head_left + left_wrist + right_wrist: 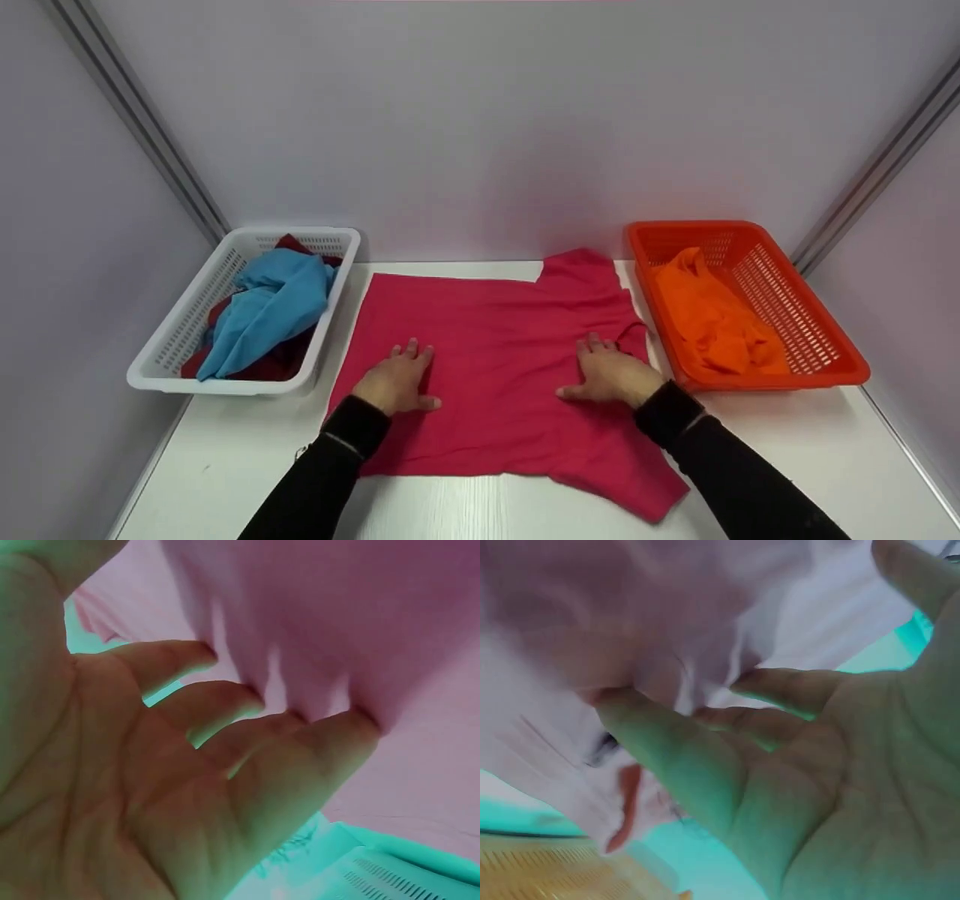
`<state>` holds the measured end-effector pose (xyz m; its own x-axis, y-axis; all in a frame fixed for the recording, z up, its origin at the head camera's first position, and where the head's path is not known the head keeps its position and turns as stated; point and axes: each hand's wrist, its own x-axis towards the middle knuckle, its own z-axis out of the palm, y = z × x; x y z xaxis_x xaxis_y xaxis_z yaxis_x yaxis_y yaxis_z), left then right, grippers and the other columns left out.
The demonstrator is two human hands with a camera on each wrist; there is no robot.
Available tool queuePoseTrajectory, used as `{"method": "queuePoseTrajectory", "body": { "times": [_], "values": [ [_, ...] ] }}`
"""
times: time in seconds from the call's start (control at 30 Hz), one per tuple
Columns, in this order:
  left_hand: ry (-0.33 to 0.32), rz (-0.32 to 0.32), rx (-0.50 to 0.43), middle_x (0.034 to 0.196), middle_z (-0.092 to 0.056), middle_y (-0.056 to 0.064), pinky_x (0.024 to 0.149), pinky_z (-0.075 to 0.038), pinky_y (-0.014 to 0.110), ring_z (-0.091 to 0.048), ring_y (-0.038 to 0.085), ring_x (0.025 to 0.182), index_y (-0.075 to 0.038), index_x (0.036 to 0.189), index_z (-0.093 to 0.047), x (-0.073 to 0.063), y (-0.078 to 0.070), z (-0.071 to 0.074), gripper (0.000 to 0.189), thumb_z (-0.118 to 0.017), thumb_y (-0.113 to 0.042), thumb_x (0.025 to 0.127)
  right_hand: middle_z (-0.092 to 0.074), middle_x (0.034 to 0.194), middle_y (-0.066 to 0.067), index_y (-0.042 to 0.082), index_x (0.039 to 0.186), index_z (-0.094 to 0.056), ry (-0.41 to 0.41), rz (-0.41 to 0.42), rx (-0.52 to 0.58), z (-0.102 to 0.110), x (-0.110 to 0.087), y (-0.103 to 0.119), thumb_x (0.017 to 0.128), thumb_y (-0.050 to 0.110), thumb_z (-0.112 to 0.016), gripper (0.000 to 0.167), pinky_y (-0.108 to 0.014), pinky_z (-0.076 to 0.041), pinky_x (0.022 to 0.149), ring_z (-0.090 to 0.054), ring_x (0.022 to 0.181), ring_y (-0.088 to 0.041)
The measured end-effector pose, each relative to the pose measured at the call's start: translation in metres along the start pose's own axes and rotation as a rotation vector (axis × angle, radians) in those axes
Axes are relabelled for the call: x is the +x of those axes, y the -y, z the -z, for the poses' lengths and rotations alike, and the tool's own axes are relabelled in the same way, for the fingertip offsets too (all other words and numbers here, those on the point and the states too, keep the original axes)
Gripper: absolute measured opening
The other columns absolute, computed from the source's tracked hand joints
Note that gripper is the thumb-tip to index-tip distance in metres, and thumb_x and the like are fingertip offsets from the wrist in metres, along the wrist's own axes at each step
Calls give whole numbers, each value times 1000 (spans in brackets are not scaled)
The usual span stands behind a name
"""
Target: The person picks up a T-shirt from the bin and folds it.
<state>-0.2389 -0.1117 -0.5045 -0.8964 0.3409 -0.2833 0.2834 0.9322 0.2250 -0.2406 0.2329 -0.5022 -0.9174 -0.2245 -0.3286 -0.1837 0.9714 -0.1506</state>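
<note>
White table (225, 450), pale walls (450, 112): touching pink shirt (495, 375) near table's back edge, between white basket (225, 386) and orange basket (787, 382) at corners, with left hand (394, 382) and right hand (611, 375), fingers extended, gripping nothing.

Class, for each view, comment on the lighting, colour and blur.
Head: a soft pinkish shadow on the wall, pale glare on the near tabletop; left wrist: teal cast, the left hand dim, the shirt washed pinkish-purple; right wrist: similar cast, shirt blurred above the right hand.
</note>
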Motion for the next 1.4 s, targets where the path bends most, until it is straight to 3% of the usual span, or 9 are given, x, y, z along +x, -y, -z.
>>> {"method": "queuePoseTrajectory", "body": {
  "times": [0.1, 0.2, 0.47, 0.7, 0.83, 0.93, 1.17, 1.3, 1.4],
  "values": [
    [-3, 12, -9, 143, -21, 16, 92, -34, 50, -18, 38, 129, -13, 140, -26, 10, 5, 1, 90, -69, -48, 69, -10, 144, -22, 0, 140, -16, 34, 3, 27, 1, 14, -4, 68, 67, -57, 106, -55, -25, 96, -13, 128, -43],
    [-10, 23, -19, 144, -21, 15, 93, -32, 52, -17, 38, 129, -14, 141, -25, 22, 10, 4, 90, -69, -47, 69, -7, 145, -22, 2, 141, -13, 34, 8, 37, 6, 28, -8, 69, 64, -58, 105, -54, -21, 99, -8, 129, -42],
    [-20, 41, -4, 145, -18, 15, 93, -31, 55, -16, 36, 130, -15, 141, -23, 49, 19, 13, 89, -66, -50, 72, -11, 144, -21, 4, 141, -16, -41, 54, 37, 12, 64, -21, 72, 61, -58, 99, -52, -21, 99, -11, 129, -40],
    [-139, 44, 156, 140, -30, 13, 86, -38, 55, -29, 32, 126, -16, 138, -32, 56, 18, 11, 82, -62, -55, 73, -30, 139, -18, 7, 135, -34, -278, 134, -6, 8, 72, -24, 73, 53, -62, 82, -51, -29, 96, -27, 126, -34],
    [-211, 15, 274, 130, -45, 12, 78, -43, 54, -45, 29, 114, -15, 132, -43, 44, 13, 9, 74, -64, -53, 72, -47, 125, -12, 12, 128, -44, -392, 216, -92, 6, 53, -15, 74, 44, -67, 67, -49, -42, 83, -45, 112, -28],
    [-241, -25, 290, 124, -50, 9, 76, -46, 51, -51, 27, 106, -16, 129, -47, 30, 8, 10, 70, -67, -51, 71, -52, 115, -5, 16, 125, -47, -393, 265, -106, 8, 31, -10, 73, 42, -69, 62, -44, -46, 78, -51, 102, -22],
    [-273, -178, 218, 115, -56, 3, 74, -48, 46, -55, 22, 98, -19, 121, -52, -14, 10, 6, 66, -70, -52, 67, -48, 125, 6, 27, 130, -43, -275, 329, -109, 4, -20, -21, 73, 51, -64, 66, -37, -42, 88, -43, 115, -12],
    [-215, -255, 141, 114, -57, 2, 77, -48, 43, -55, 21, 100, -17, 124, -51, -40, 17, -1, 67, -70, -50, 69, -41, 131, 11, 32, 129, -44, -148, 435, -39, -3, -42, -35, 77, 51, -59, 57, -36, -40, 91, -37, 119, -8],
    [-177, -275, 122, 123, -52, 4, 80, -46, 43, -51, 23, 108, -14, 127, -49, -53, 25, -9, 69, -68, -49, 70, -36, 135, 12, 35, 129, -43, -75, 499, -6, -7, -58, -43, 79, 51, -57, 54, -38, -38, 92, -32, 123, -8]
  ]
}}
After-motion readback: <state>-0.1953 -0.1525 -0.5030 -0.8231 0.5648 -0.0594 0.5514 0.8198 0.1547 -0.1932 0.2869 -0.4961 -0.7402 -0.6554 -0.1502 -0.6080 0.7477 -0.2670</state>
